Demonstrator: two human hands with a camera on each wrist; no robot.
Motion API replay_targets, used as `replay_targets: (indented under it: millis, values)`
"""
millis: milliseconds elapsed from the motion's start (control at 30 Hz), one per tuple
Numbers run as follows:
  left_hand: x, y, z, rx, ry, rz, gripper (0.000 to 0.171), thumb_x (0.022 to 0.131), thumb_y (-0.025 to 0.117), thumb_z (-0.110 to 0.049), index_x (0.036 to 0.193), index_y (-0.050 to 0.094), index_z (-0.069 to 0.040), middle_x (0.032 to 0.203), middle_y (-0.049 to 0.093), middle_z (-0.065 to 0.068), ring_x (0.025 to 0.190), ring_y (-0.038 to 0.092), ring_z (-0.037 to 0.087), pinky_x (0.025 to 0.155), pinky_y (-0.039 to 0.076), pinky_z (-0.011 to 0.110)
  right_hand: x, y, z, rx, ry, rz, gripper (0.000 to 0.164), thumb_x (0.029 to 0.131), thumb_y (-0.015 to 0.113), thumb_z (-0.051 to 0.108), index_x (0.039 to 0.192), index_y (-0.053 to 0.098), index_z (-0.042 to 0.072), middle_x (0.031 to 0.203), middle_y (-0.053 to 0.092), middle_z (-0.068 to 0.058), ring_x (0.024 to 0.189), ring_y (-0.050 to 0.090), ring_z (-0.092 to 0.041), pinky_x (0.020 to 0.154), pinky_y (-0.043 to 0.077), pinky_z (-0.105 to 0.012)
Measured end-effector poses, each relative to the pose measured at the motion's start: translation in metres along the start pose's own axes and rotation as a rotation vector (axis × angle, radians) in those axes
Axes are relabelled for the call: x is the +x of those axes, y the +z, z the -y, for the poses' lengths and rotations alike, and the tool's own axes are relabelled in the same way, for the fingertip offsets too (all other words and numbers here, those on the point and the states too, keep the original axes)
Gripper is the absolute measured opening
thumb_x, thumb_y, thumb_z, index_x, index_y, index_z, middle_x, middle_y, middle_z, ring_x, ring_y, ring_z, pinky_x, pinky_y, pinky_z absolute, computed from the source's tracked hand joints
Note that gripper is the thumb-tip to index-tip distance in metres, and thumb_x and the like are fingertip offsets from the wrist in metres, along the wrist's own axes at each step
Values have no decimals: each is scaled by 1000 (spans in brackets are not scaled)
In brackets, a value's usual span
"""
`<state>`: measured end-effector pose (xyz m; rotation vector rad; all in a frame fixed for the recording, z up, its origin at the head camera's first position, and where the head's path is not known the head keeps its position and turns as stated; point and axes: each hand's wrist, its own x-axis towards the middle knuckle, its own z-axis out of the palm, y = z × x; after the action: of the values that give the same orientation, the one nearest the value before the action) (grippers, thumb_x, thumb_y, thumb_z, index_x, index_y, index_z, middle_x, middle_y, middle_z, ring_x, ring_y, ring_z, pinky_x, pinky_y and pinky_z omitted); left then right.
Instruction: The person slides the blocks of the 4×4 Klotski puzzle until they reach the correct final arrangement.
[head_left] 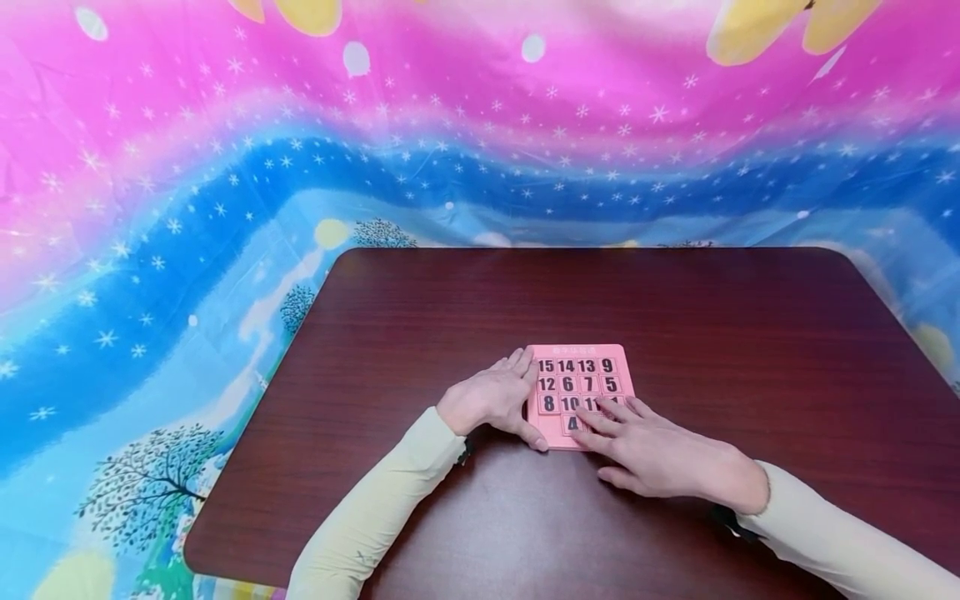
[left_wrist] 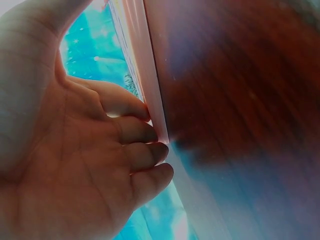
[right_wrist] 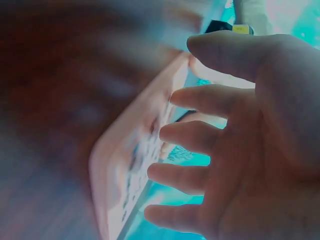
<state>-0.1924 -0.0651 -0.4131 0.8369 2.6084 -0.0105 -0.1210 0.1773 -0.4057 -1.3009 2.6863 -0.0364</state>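
A pink number slide puzzle (head_left: 581, 352) lies flat on the table, black numerals on its square tiles. My left hand (head_left: 495, 396) rests along its left side, fingertips at the upper left edge and thumb by the lower left corner. In the left wrist view, the fingertips of the left hand (left_wrist: 100, 155) meet the puzzle's side edge (left_wrist: 155, 75). My right hand (head_left: 645, 446) reaches in from the lower right, spread fingers over the bottom rows and hiding some tiles. From the right wrist, the fingers of the right hand (right_wrist: 235, 140) extend over the puzzle's face (right_wrist: 120, 165).
The dark brown wooden table (head_left: 450, 308) has rounded corners and extends around the puzzle. Behind and to the left hangs a pink and blue curtain (head_left: 450, 108) with snowflakes and trees. Both forearms wear pale sleeves (head_left: 382, 508).
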Motion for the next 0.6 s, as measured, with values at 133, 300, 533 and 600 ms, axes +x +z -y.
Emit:
replay_targets:
  millis: [133,300,533,600]
  values:
    - [-1,1,1,5,-4,6,131,68,71,-75,157,11,-1,165,3,18,154,7,28,127,13,35,13,-5,-2,-1,-2,-10,55,93,64,35,143,53,16,150,47,-14,138,42,-44,107,34,-70]
    - [-1,1,1,-2,-5,13,129,69,71,-75,157,11,-1,165,3,17,154,7,28,127,13,35,31,-10,-5,16,18,6,55,95,60,37,144,51,13,151,47,-13,140,40,-43,108,33,-71]
    - [0,0,0,1,1,11,129,69,71,-75,157,12,-1,165,4,18,154,7,29,127,14,35,39,-10,-4,64,26,30,56,96,59,37,144,51,10,151,47,-11,142,38,-42,108,30,-73]
    - [-1,0,0,6,7,9,128,70,70,-74,157,12,0,165,5,19,154,7,30,127,14,36,39,-8,-4,77,28,37,55,96,58,38,143,51,10,152,47,-10,143,37,-41,109,29,-73]
